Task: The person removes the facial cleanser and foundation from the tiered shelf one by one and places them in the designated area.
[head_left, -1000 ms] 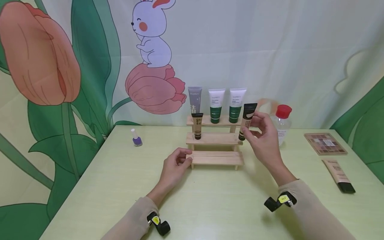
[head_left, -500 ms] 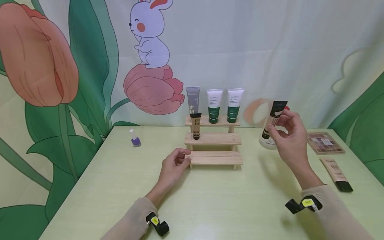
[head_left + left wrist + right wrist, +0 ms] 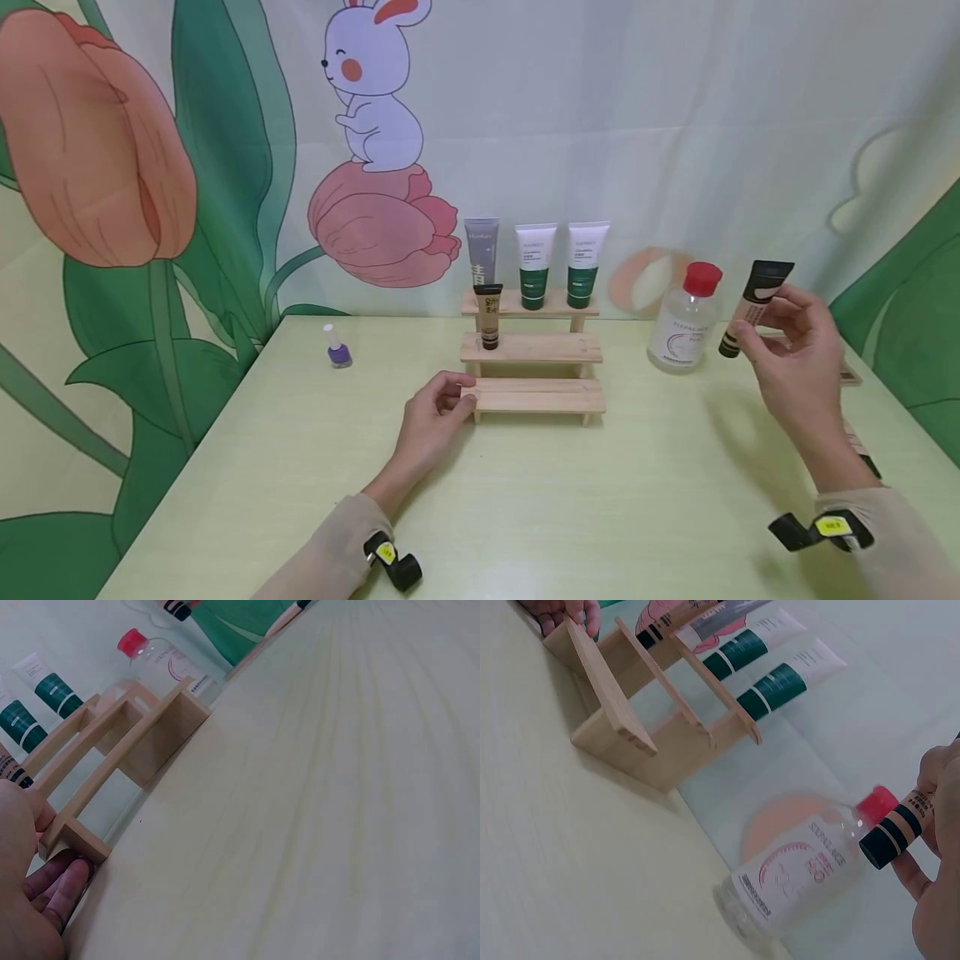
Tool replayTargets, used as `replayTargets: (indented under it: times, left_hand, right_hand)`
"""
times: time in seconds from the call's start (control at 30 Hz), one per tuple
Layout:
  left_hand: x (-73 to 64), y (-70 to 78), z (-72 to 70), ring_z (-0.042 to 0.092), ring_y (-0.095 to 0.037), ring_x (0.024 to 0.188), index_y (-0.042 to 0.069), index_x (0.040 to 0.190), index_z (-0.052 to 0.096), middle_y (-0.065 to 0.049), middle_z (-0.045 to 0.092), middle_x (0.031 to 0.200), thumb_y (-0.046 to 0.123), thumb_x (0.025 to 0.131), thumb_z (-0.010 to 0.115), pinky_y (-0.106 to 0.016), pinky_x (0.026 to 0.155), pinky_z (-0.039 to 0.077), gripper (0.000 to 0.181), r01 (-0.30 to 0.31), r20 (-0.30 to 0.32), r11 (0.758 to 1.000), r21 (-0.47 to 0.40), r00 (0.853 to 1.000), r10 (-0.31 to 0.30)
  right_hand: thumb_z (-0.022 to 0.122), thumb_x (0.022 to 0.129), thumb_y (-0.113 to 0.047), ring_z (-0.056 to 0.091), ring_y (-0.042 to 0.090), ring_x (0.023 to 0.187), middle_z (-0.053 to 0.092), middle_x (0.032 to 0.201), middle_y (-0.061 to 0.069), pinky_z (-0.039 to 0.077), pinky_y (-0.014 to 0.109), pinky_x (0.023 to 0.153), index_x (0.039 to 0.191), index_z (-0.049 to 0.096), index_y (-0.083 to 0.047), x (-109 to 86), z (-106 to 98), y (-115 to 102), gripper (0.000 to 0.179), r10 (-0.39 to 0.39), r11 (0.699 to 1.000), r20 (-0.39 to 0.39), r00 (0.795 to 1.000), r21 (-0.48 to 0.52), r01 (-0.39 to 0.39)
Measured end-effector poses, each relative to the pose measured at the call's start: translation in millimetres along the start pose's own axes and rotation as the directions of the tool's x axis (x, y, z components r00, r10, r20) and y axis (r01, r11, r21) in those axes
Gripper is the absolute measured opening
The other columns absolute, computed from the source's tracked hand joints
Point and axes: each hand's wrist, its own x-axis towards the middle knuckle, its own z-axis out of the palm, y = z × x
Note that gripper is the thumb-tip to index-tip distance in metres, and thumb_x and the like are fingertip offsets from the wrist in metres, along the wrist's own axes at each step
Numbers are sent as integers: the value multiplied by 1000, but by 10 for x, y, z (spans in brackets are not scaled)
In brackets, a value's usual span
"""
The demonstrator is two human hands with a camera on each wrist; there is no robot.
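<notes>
My right hand point(image 3: 802, 367) pinches a small beige tube point(image 3: 750, 310) with black ends between thumb and fingers. It is held above the table at the right, tilted, black crimped end up. In the right wrist view the tube's dark cap point(image 3: 889, 844) points down beside the bottle's red lid. My left hand point(image 3: 431, 421) grips the left end of the lowest step of a three-tier wooden rack point(image 3: 536, 398). A gold-brown tube point(image 3: 489, 317) stands on the middle step's left. On the top step are a grey tube point(image 3: 482, 250) and two white-and-green tubes point(image 3: 535, 267).
A clear bottle point(image 3: 678, 333) with a red cap stands between rack and right hand. An eyeshadow palette point(image 3: 849, 375) and a larger beige tube point(image 3: 862, 450) lie mostly hidden behind the right hand and wrist. Purple nail polish point(image 3: 339, 352) stands at the left.
My right hand has carried the small tube from the middle step's right end rightward, past the bottle. The bottle shows fully; the palette and larger tube are now mostly covered. My left hand stays put.
</notes>
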Motion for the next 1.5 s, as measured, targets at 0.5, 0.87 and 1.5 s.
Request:
replayTargets:
  times: [0.5,0.87,1.5]
  left_hand:
    - [0,0,6,69,-18,96,19,124,77,-4,74,108,14,105,75,-26,83,57,19,-8,-4,1000,1,1000,8]
    - [-8,8,6,69,-18,96,19,123,77,-5,73,108,14,105,75,-27,82,57,19,0,-6,1000,-1,1000,0]
    - [-7,37,4,69,-18,94,18,124,77,-4,74,106,14,105,75,-26,80,56,20,5,-5,1000,7,1000,-5]
  right_hand:
    - [80,101,-5,62,2,107,63,120,-17,50,5,85,155,59,-16,-217,-360,317,59,117,987,-52,992,-109,-122]
    - [81,100,-6,61,0,105,60,120,-17,50,4,80,157,59,-18,-439,-457,533,62,145,976,-22,989,-159,-147]
    - [84,100,-14,56,-6,94,65,124,6,48,3,73,149,65,-1,-650,-454,754,54,137,928,120,983,-363,-84]
